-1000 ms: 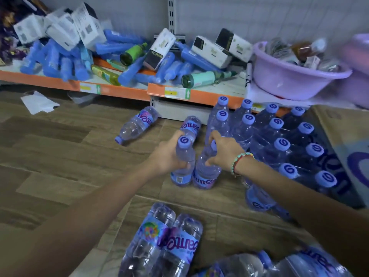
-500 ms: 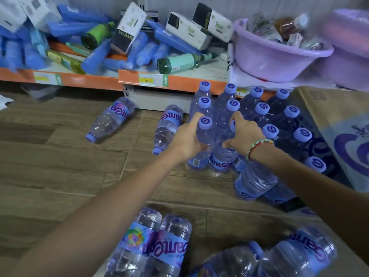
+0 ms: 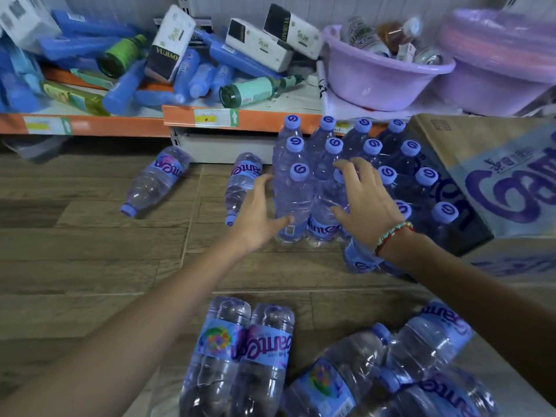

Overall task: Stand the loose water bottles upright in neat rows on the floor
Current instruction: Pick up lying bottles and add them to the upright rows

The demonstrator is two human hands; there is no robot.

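Wood-plank floor below an orange-edged shelf of jumbled goods, upright water bottles in rows beside a cardboard box, loose bottles lying flat nearby, left hand and right hand with fingers spread, gripping nothing, at the front two bottles.

Right hand covers a standing bottle's cap. Lying bottles at six o'clock are cut off by the bottom edge. Boxes at eleven o'clock are blurred.

Upright bottles: clear plastic, purple caps, standing in rows on the wood floor. Two loose bottles lie flat left of them. More loose bottles lie flat nearest the camera.
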